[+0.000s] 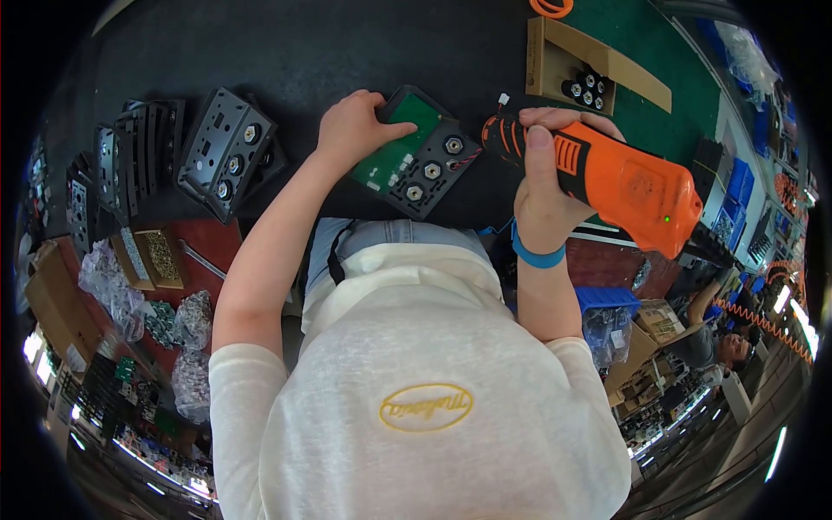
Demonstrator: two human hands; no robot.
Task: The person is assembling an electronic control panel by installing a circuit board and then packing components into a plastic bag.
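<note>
My left hand (354,127) presses down on a black plastic housing (416,152) that holds a green circuit board and several round metal nuts. It lies on the dark work mat near the middle. My right hand (544,186), with a blue wristband, grips an orange and black electric screwdriver (620,178). The tool's black tip points left, close to the right edge of the housing. A small white connector on thin wires sits just above the tip.
A stack of similar black housings (221,152) stands to the left. An open cardboard box (576,69) with black round parts is at the back right. Small boxes and bags of screws (156,260) lie lower left. Another person (719,334) sits at the right.
</note>
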